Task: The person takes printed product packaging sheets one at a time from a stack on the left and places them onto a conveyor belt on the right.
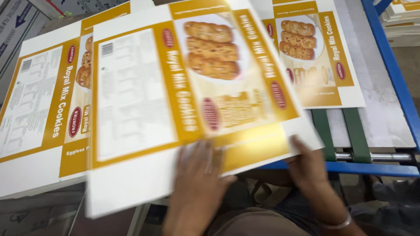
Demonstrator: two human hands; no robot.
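We count three flat cardboard box blanks, glossy, yellow and white. Our left hand (199, 175) lies open-palmed on the top blank (175, 100); our right hand's (308, 164) grip pinches its near edge. Two green belts (345, 131) lie right of it.

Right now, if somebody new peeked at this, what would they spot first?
Probably the big flat carton sheet, white and golden yellow with cookie pictures, filling the middle. Both hands press its near edge: the left hand flat on top, the right hand at the corner, a bangle on that wrist. More such sheets lie left and behind, beside green belts.
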